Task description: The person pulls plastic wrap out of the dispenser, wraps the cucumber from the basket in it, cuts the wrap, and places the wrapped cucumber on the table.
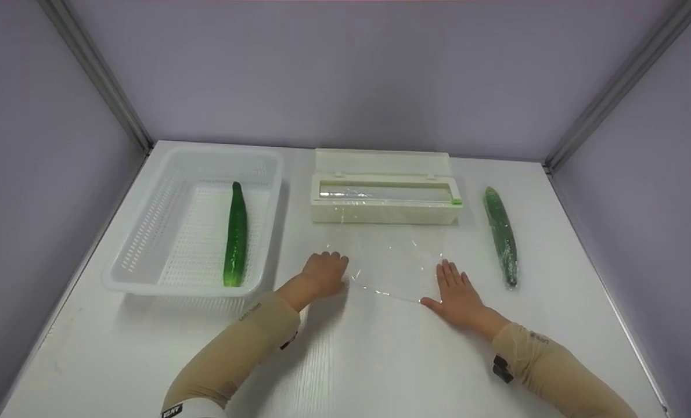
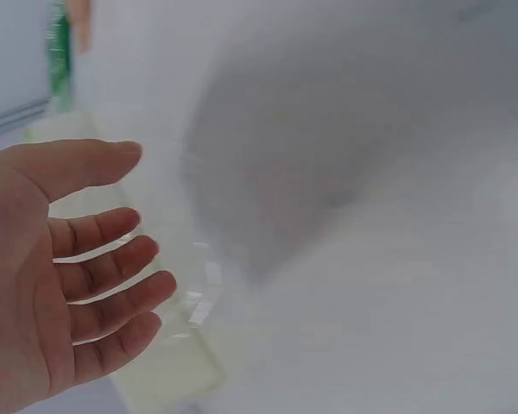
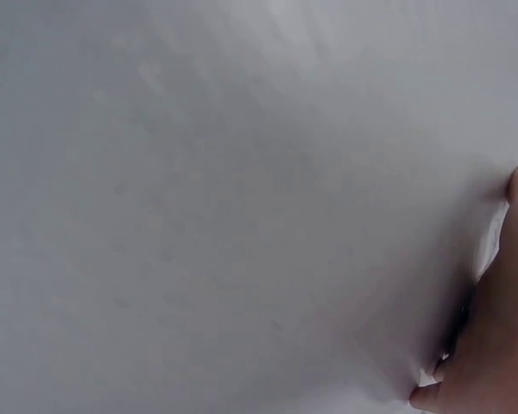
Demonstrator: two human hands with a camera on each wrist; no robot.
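A clear sheet of cling film point(image 1: 395, 255) lies pulled out on the white table in front of a cream dispenser box point(image 1: 385, 194) with its lid up. My left hand point(image 1: 324, 271) rests at the sheet's left edge; in the left wrist view the left hand point(image 2: 86, 276) has straight, spread fingers over the film point(image 2: 198, 293). My right hand point(image 1: 456, 289) lies flat, palm down, on the sheet's right front corner. Only the right hand's edge point(image 3: 492, 328) shows in the right wrist view. Neither hand grips anything.
A white perforated basket point(image 1: 165, 203) at the left holds a bare cucumber point(image 1: 236, 235). A film-wrapped cucumber point(image 1: 501, 232) lies on the table right of the dispenser. Grey walls close in the back and both sides.
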